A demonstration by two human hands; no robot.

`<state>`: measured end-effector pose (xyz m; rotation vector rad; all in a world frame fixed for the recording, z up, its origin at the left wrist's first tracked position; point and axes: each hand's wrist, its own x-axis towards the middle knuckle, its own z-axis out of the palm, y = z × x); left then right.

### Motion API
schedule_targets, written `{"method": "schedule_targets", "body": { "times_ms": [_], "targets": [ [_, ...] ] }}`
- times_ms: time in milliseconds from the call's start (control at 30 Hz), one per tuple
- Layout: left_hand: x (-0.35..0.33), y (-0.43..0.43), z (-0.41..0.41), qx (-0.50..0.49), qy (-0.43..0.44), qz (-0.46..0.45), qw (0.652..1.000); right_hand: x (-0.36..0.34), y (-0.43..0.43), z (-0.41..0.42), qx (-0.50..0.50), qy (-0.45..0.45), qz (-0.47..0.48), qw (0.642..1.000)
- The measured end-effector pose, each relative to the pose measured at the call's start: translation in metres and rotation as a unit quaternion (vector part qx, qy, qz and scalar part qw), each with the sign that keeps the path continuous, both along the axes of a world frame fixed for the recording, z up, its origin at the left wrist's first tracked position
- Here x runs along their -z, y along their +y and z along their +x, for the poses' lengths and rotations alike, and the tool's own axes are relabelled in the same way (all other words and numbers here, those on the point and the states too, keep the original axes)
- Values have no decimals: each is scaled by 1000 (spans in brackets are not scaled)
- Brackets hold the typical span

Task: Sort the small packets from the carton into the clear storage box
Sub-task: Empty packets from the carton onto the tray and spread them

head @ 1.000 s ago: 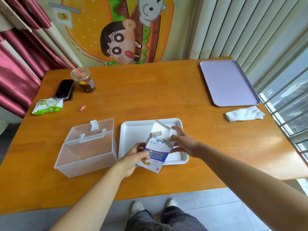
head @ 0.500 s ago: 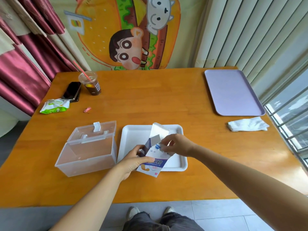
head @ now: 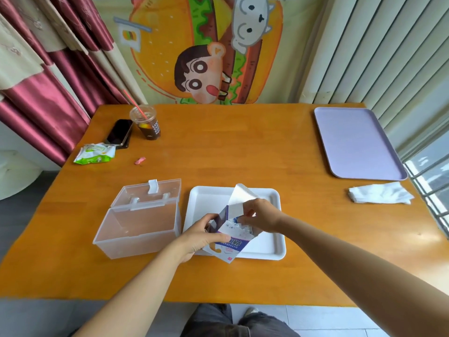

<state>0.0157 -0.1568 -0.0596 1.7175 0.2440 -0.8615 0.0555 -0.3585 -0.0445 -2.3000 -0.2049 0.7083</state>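
Gripping a small white-and-purple printed cardboard carton (head: 230,246) around its lower half, the person's left hand (head: 201,235) holds it tilted over the near-left corner of a shallow white plastic tray (head: 267,244). Its mouth is angled up toward the right hand (head: 261,216). That hand's curled fingers close in a narrow pinch on the tops of the small white packets (head: 234,227), which are bunched in the carton's mouth and not yet drawn clear. The carton's white top flap (head: 239,198) is folded back and stands up on the far side, leaving the opening free. Whether the carton's bottom corner rests on the tray or hangs just above it cannot be told.

Just left of the tray sits the clear rectangular plastic storage box (head: 136,244), seemingly empty. Its hinged lid (head: 150,193) is thrown back on the far side, so the near and right sides look open to an approach. A packet's likely route is short: up over the tray's left rim and the box's right wall. The left hand lies close to that line.

On the orange wooden table (head: 243,147), well apart from the work, are a lilac plastic tray (head: 352,142), a crumpled white tissue (head: 379,194) and an iced drink in a clear cup (head: 147,125).
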Motion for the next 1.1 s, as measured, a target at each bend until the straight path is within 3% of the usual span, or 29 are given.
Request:
{"method": "schedule_targets", "body": {
  "times_ms": [400,567,700,833,1000,1100],
  "targets": [
    [9,20,47,73,-22,21,997,18,13,12,187,15,76,979],
    [16,21,58,109,-8,11,994,18,12,12,146,33,51,987],
    [20,20,64,109,-4,12,994,19,12,18,185,49,74,979],
    [18,18,70,120,-47,45,991,19,-1,32,200,2,40,979],
    [19,12,75,103,-94,84,987,14,-1,45,151,36,45,987],
    [18,9,80,113,-96,84,985,17,-1,52,90,-18,-29,995]
  ]
}}
